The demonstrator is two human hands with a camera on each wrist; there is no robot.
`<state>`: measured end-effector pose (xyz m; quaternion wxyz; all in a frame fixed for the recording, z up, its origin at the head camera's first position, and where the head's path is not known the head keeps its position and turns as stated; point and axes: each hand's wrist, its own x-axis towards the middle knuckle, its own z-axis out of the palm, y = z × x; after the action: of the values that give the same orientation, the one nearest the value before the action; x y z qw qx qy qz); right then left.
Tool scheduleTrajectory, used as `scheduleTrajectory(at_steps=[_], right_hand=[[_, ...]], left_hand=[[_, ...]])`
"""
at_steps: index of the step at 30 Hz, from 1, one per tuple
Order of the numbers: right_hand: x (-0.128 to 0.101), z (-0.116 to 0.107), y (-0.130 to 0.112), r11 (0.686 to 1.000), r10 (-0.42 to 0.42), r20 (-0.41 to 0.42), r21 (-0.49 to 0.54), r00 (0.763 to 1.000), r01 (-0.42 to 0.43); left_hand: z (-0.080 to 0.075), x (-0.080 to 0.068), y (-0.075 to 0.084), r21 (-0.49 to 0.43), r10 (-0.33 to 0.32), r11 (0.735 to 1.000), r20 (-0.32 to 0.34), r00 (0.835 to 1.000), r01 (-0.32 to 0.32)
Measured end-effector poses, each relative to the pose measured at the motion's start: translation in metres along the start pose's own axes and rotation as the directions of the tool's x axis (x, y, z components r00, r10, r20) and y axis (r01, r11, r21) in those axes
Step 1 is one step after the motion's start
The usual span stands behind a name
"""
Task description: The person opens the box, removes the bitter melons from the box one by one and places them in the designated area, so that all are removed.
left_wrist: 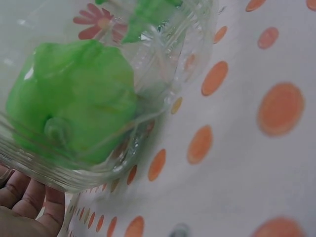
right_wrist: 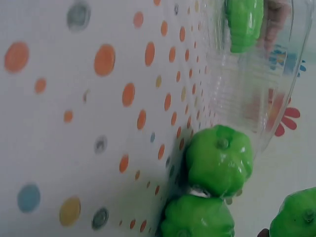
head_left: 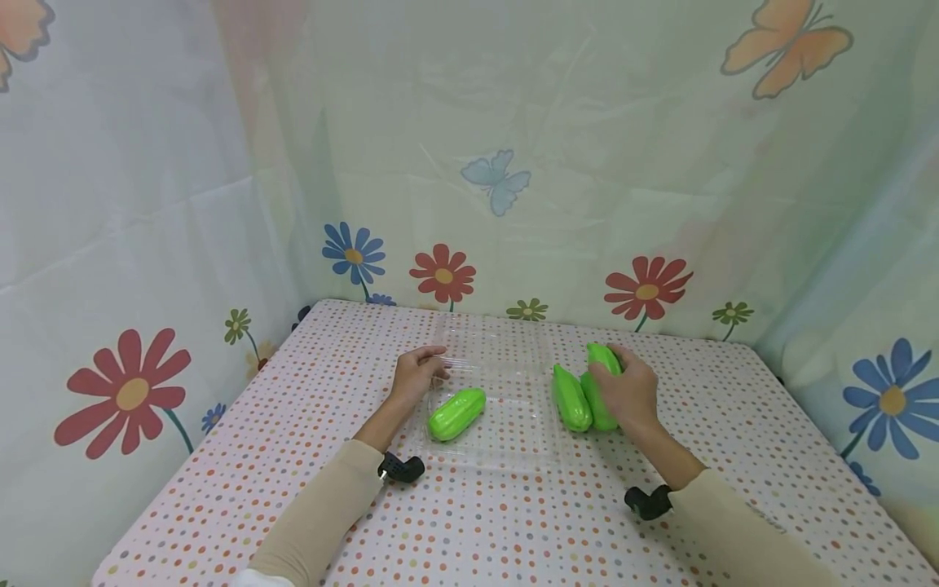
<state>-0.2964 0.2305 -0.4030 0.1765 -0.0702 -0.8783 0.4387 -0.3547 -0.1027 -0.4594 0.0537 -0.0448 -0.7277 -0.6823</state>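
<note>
My right hand [head_left: 627, 387] grips a glossy green ribbed toy vegetable [head_left: 603, 357], cucumber-like in shape. Only the end of this held vegetable [right_wrist: 298, 215] shows in the right wrist view, above the table. Two similar vegetables, one on the left [head_left: 571, 399] and one on the right [head_left: 600, 408], lie side by side just right of a clear plastic box [head_left: 513, 452]. Another green vegetable [head_left: 457, 414] lies inside the box at its left. My left hand [head_left: 416, 377] rests at the box's left side, its fingers [left_wrist: 32, 200] against the clear wall; its thumb is hidden in the left wrist view.
The box's clear lid [head_left: 491, 338] stands opened toward the back. A dotted cloth covers the table [head_left: 293, 456]. Behind it and at both sides hang curtains [head_left: 411, 147] printed with flowers and butterflies.
</note>
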Motion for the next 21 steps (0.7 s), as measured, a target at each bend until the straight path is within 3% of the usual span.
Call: scheduleTrajectory(at_steps=[21], right_hand=[[0.014, -0.023, 0.023, 0.999, 0.023, -0.050, -0.026, 0.998, -0.025]], left_hand=[[-0.001, 0.001, -0.001, 0.002, -0.001, 1.000, -0.002, 1.000, 0.001]])
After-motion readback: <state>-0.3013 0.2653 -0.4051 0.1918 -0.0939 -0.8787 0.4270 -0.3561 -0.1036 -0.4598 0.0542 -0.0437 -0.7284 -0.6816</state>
